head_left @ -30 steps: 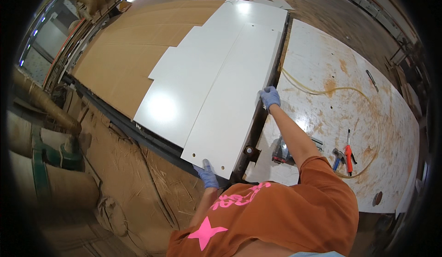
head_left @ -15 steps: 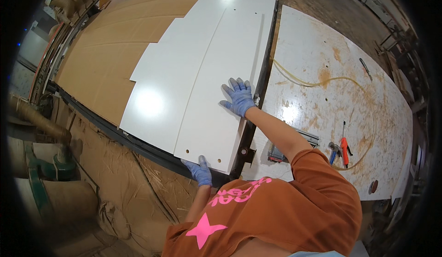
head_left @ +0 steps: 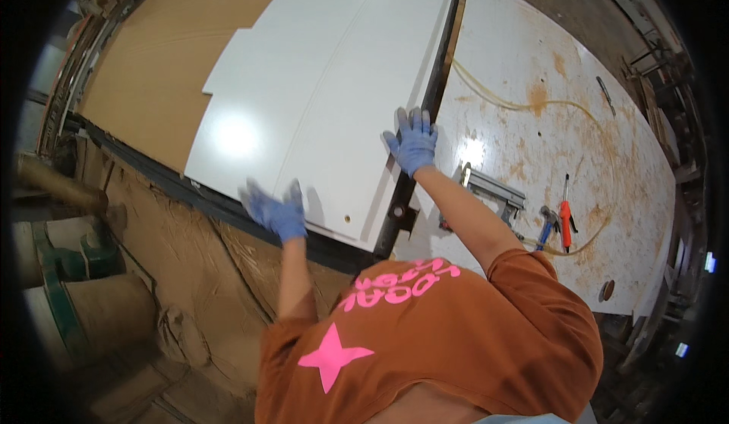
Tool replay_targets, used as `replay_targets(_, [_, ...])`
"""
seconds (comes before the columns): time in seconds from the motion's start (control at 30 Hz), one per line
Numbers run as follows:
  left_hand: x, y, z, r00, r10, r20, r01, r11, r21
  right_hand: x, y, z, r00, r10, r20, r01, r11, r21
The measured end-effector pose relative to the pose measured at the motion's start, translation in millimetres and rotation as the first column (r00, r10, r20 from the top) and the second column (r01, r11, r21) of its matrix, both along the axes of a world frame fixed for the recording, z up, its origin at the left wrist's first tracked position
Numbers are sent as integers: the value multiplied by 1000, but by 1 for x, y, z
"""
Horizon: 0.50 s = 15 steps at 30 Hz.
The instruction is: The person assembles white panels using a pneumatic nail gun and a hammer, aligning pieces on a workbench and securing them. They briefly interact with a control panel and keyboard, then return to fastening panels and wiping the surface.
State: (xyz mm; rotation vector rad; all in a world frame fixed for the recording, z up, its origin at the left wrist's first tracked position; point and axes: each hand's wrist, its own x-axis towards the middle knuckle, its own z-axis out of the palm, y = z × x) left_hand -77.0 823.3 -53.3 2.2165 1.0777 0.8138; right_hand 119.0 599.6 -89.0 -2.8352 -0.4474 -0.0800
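Observation:
A long white panel [head_left: 345, 139] lies along the right side of the work surface, beside another white panel [head_left: 235, 93] with a thin seam between them. Its near end shows a small round hole; other holes are hidden or too blurred to tell. My left hand [head_left: 279, 213], in a blue-grey glove, is over the near edge around the seam, fingers spread and slightly blurred. At the panel's right edge, my gloved right hand [head_left: 414, 144] lies with fingers apart, beside the black rail [head_left: 402, 196]. Neither hand grips anything.
Brown sheeting [head_left: 152, 67] extends to the left. On the stained white table [head_left: 493, 59] at right lie a grey nail gun [head_left: 495, 188], a yellowish hose [head_left: 562, 103], a blue-handled hammer [head_left: 545, 228], an orange-handled screwdriver [head_left: 566, 225] and a round brown disc [head_left: 606, 290]. Green-and-tan machinery [head_left: 83, 264] stands lower left.
My left hand has moved left along the near edge, away from the holes. My right hand has shifted to the panel's right edge. The view has tilted slightly.

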Motion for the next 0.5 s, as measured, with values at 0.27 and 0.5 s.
replay_targets(0.27, [41,22,-19,864,-347,-365,415,901,128,-16,-16,-41,996,-20,83,-11,934,356])
replay_targets(0.5, [34,16,-19,842,-388,-375,473,866,166,-61,-16,-44,994,-64,91,16,891,454])
